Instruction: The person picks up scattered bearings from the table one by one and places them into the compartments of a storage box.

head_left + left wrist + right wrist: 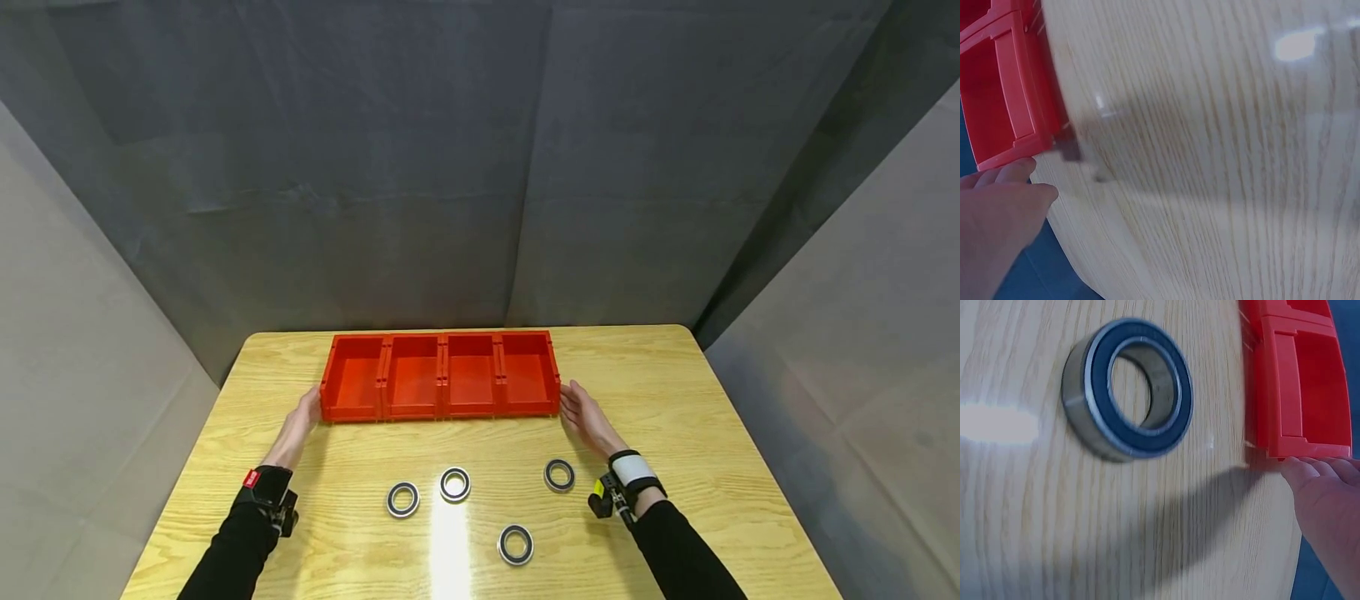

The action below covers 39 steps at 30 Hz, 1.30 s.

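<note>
With left grip (303, 412) and right grip (584, 417) straight-fingered, we apparently steady the red four-bin row (472, 410) from both ends.

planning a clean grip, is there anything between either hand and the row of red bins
Nothing visible: the left hand is against the left end of the red bins, the right hand against the right end. The ring nearest the right hand lies nearer the person, outside that contact.
</note>
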Available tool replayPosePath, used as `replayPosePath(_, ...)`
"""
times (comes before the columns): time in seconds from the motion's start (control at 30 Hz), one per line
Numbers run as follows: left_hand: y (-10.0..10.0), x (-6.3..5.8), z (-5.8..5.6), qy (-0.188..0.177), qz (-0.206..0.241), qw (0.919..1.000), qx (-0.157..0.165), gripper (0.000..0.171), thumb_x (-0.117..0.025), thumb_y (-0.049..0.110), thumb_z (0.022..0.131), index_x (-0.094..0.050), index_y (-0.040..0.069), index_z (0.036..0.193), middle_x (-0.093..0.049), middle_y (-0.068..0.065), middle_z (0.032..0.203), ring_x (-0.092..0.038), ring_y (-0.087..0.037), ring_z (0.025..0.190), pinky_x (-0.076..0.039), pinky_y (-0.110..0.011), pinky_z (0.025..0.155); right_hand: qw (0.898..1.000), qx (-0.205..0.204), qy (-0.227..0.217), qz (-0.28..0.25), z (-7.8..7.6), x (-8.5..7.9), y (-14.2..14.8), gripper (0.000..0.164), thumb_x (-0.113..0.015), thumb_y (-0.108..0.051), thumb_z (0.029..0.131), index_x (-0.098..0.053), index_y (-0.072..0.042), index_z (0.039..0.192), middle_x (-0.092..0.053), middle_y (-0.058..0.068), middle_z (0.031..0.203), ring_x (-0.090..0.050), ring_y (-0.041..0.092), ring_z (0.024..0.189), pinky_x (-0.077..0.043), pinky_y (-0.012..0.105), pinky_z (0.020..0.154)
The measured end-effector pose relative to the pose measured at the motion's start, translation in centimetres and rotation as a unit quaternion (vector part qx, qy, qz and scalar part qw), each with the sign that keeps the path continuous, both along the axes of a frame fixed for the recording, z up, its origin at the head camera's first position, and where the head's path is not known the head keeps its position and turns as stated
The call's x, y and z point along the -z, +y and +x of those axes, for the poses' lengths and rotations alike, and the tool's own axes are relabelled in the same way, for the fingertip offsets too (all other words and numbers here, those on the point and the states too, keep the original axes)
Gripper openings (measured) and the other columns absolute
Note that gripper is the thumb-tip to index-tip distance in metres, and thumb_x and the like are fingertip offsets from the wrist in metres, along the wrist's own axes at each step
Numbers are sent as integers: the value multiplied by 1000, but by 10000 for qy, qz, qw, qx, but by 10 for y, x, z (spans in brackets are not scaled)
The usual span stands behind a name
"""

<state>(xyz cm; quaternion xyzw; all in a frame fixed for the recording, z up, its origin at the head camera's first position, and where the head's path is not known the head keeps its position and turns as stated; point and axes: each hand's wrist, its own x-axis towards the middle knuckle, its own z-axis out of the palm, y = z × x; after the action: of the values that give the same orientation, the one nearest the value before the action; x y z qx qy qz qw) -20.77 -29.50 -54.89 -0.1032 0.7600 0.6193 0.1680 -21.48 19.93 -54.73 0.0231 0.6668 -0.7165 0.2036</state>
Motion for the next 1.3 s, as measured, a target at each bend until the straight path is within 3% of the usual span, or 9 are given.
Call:
replayPosePath(0.2,8,0,3,-66,-68,9997,206,85,-13,62,104,5,0,160,3,-24,168,-1,-42,157,-3,-52,128,10000,58,-65,18,4,-2,12,69,-12,-41,111,-1,8,158,-1,30,166,-4,42,157,-6,49,128)
replayPosePath(0.43,15,1,9,53,61,9993,363,81,-12,56,106,4,-4,159,2,-27,167,-3,-44,156,-4,-52,128,9998,103,-113,103,9,-3,23,72,-12,-44,110,-2,8,158,-2,29,166,-5,42,156,-9,49,128)
replayPosePath(1.0,25,4,19,191,60,9977,653,84,-13,58,106,0,-6,159,-2,-28,166,-7,-46,155,-4,-55,127,9984,363,-290,322,25,-7,41,76,-14,-49,109,-4,7,159,-5,27,167,-10,40,157,-12,47,127)
replayPosePath(1.3,26,5,26,263,40,9970,729,80,-13,54,108,1,-6,159,-4,-30,166,-10,-46,154,-4,-55,126,9984,299,-327,341,31,-6,46,77,-14,-51,109,-1,6,159,-1,26,168,-6,40,157,-10,49,127)
